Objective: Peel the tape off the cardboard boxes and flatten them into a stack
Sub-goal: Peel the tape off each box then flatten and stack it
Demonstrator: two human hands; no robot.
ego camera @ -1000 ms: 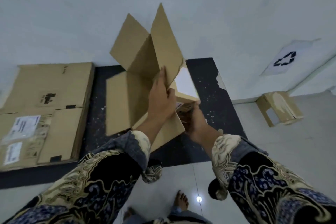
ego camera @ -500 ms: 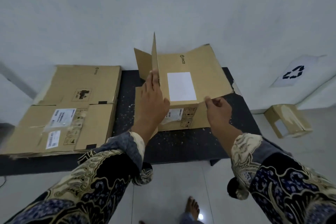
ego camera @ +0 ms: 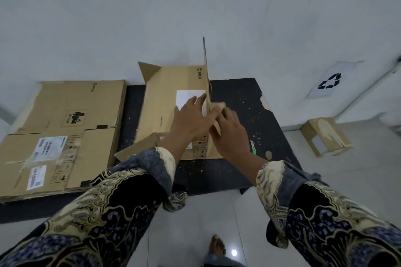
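A brown cardboard box [ego camera: 161,102] with a white label lies partly collapsed on the black table [ego camera: 249,119]. One of its flaps stands upright along its right edge. My left hand [ego camera: 191,121] lies flat on the box's top panel with straight fingers, over the white label. My right hand [ego camera: 230,132] is beside it, with its fingers curled on the base of the upright flap. A stack of flattened boxes [ego camera: 65,132] lies on the left part of the table.
A small taped box [ego camera: 325,138] stands on the tiled floor at the right, below a recycling sign [ego camera: 328,81] on the wall. A green tag [ego camera: 253,150] and cardboard crumbs lie on the table. My bare foot [ego camera: 217,247] is on the floor below.
The box has been turned and laid lower on the table. My left hand moved from the flap onto the top panel, and my right hand moved in from the right edge to the flap.
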